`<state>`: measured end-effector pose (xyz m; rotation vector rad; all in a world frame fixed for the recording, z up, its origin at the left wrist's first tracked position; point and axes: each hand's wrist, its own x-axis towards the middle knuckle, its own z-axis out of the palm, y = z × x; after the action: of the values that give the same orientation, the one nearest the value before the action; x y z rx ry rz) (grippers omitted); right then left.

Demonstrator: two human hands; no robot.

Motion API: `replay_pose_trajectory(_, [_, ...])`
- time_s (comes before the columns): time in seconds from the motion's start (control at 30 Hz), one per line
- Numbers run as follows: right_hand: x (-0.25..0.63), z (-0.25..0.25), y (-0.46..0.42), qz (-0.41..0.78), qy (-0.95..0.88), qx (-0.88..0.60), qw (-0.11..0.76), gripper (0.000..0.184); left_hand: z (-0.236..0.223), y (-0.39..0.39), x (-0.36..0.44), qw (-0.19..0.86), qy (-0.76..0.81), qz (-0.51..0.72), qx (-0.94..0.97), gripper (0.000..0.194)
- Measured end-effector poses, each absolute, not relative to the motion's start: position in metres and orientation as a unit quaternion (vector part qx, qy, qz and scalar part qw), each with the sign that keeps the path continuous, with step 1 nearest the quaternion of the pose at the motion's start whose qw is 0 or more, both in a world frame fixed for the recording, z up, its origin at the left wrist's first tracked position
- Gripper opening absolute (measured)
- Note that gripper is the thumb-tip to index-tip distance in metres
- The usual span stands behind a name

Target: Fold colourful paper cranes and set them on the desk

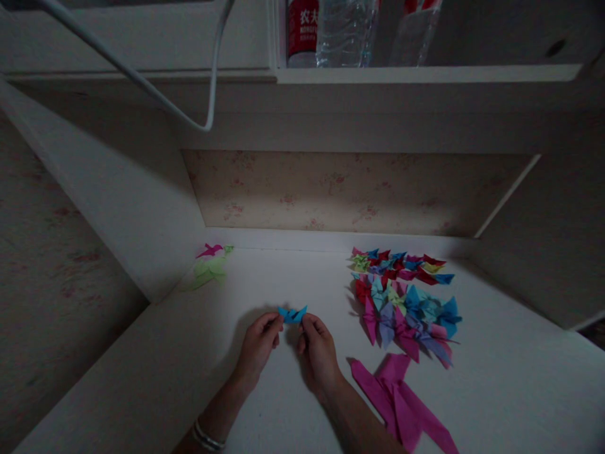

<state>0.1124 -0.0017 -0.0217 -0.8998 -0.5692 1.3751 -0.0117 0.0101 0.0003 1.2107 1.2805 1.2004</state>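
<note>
Over the middle of the white desk (274,271), I have a small blue folded paper (293,316) pinched between both hands. Left hand (258,347): thumb and fingers closed on its left end. Right hand (322,353): same narrow grip, right end. I cannot tell whether the piece touches the surface. To the right, crowded rows of multicoloured paper figures (386,323); nearer me, a larger magenta folded paper (399,400). Far left, I note light green paper (210,270) by the side panel.
</note>
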Motion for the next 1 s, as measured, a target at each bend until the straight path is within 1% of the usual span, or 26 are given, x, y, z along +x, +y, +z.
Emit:
replay_pose_trajectory(0.33, [0.1130, -0.0203, -0.0019, 0.606, -0.256, -0.391, 0.644, 0.029, -0.0047, 0.0124, -0.0128, 0.485, 0.519, 0.493, 0.503, 0.030])
replay_pose_trajectory(0.8, [0.1125, -0.0190, -0.0033, 0.608, -0.244, -0.393, 0.645, 0.032, 0.0021, 0.0091, -0.0116, 0.482, 0.530, 0.490, 0.496, 0.035])
replay_pose_trajectory(1.0, [0.1125, -0.0183, -0.0029, 0.609, -0.246, -0.389, 0.646, 0.030, -0.0025, 0.0114, -0.0128, 0.481, 0.532, 0.484, 0.502, 0.033])
